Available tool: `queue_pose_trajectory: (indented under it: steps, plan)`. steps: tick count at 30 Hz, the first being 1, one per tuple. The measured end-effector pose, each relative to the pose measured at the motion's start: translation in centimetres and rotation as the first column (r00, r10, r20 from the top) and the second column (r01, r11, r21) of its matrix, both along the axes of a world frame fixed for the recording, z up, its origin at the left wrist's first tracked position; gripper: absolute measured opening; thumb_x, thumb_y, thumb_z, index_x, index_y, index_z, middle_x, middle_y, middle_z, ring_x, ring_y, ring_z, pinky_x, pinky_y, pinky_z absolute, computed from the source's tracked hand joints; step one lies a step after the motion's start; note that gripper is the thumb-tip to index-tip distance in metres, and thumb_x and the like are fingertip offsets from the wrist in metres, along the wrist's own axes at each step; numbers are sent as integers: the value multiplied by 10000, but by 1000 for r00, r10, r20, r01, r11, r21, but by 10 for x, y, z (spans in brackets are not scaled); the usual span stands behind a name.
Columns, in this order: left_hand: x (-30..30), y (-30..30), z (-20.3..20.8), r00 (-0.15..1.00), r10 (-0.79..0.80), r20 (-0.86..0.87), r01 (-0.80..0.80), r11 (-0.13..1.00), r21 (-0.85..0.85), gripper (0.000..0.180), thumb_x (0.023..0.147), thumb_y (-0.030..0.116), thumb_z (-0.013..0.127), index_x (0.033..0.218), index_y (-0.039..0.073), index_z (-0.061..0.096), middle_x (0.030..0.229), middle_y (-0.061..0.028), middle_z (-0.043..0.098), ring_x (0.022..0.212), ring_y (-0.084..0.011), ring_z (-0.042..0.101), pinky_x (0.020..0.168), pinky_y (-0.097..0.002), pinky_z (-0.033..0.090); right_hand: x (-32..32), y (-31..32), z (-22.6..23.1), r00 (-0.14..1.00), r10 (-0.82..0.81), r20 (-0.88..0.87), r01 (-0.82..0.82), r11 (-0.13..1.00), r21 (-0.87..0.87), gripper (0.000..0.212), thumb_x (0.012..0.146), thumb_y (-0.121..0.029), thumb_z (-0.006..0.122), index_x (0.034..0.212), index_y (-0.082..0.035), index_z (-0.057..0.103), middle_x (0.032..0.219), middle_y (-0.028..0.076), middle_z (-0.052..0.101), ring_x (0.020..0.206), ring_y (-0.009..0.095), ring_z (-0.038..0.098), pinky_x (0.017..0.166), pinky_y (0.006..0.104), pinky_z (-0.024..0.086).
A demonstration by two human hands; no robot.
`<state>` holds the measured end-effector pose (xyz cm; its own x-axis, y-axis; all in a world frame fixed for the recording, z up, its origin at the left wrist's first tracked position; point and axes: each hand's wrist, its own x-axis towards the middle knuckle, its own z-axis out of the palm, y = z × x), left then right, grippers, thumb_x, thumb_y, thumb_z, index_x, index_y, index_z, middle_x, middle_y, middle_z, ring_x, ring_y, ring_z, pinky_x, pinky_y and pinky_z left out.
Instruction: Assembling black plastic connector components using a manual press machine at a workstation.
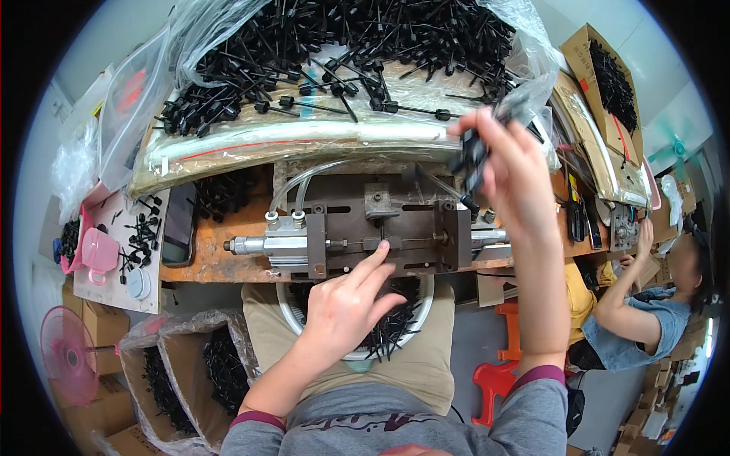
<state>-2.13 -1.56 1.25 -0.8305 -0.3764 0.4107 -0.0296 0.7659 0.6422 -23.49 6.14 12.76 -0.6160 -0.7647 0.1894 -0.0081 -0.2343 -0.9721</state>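
My left hand (342, 308) reaches over the clamping fixture (384, 186), its index fingertip touching a small dark block (372, 244) in the middle. The other fingers are spread and hold nothing. Raised above the fixture's right end, my right hand (511, 163) is closed around a bunch of black plastic stemmed parts (473, 163), somewhat blurred. Pneumatic cylinders (287, 247) with clear hoses flank the fixture. Between my legs and below the fixture, a white round tub (423, 315) holds many more black stemmed parts.
A large heap of black stemmed parts (365, 38) lies on a plastic-covered box behind the fixture. A pink cup (99, 252) stands at left, above plastic-lined cartons (186, 380). A pink fan (70, 355) and a red stool (493, 384) are nearby. Another person (635, 319) works at right.
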Motion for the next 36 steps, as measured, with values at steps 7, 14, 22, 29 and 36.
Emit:
queue_pose_trajectory:
  steps: [7,14,22,29,36]
  plan:
    - [26,1,27,964,-101,-248,252,657,711,552,742,-87,759,1268,-15,608,1162,-172,664,883,-185,695,711,-278,600,55,40,-67,861,202,467,-240,971,22,183,963,-191,633,1031,-22,628,964,129,705,501,31,534,440,146,434]
    - [32,3,21,951,-160,-265,234,932,276,289,736,-10,792,1018,6,731,1080,-133,692,814,-182,689,655,-288,578,50,56,-82,904,-59,424,68,998,-8,211,1005,-221,561,1017,-21,625,982,145,706,494,34,530,427,148,402]
    - [2,5,-16,998,-10,-62,-6,965,-261,253,733,52,737,976,-12,702,1239,-165,650,735,-175,664,662,-273,533,68,73,-84,942,-127,312,124,992,30,283,1028,-232,519,975,17,642,960,143,685,506,57,531,437,163,397]
    - [-7,2,-11,1000,4,-21,-11,935,-353,235,718,71,722,935,-21,707,1201,-173,672,629,-148,639,605,-261,495,82,76,-88,969,-145,198,120,984,129,216,978,-166,601,918,30,671,858,95,680,509,58,545,422,174,393]
    - [-4,1,-3,1000,-5,-5,3,968,-253,266,706,116,792,944,26,717,1149,-126,695,665,-180,666,584,-274,501,86,77,-94,977,-176,121,140,956,260,178,952,-128,646,854,17,682,798,63,671,481,37,541,400,172,385]
